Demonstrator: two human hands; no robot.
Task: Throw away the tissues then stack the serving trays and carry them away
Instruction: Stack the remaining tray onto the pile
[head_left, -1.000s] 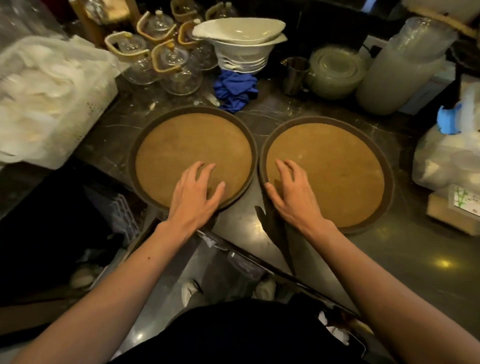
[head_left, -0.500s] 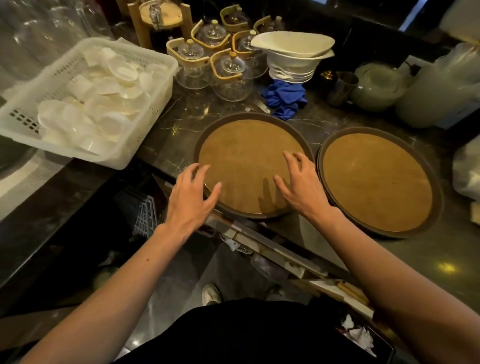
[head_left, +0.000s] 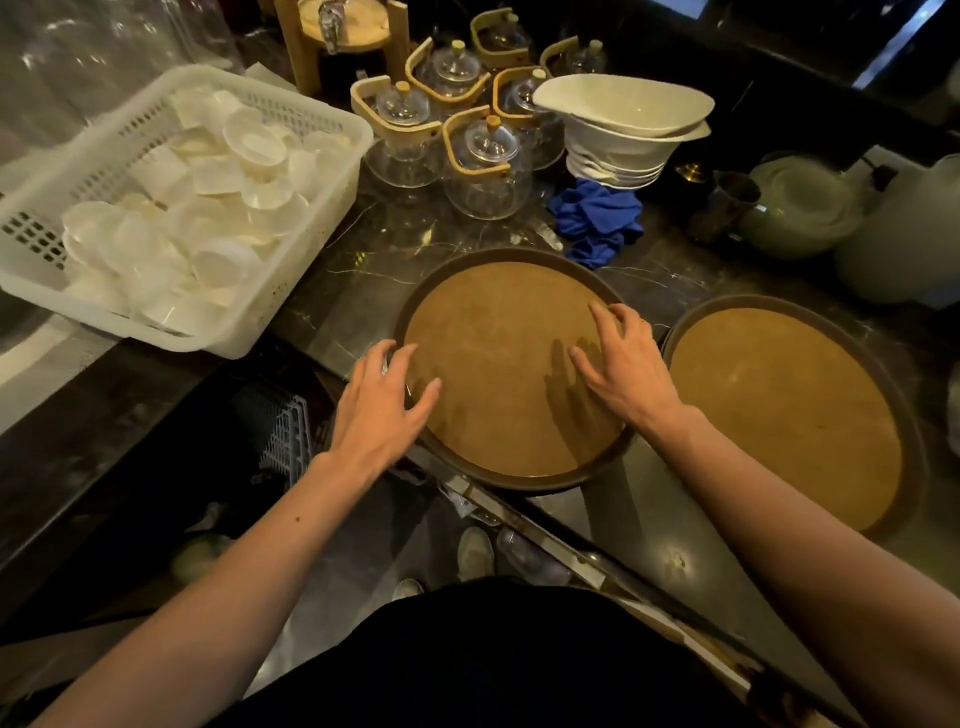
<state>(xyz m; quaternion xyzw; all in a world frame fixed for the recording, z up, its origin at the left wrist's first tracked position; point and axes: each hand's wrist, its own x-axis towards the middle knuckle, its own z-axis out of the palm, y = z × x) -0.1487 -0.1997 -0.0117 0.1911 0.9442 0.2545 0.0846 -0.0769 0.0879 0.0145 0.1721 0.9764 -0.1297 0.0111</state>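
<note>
Two round trays lie side by side on a dark counter. Both hands are spread open over the left tray (head_left: 514, 364): left hand (head_left: 382, 410) at its near-left rim, right hand (head_left: 623, 364) above its right side, neither gripping. The right tray (head_left: 795, 410) sits just right of the right hand. No tissues show. Lifted carelessly, the tray's far edge could knock the glass teapots (head_left: 467, 150). Left of the left hand, a white basket (head_left: 332, 171) holds small white cups.
</note>
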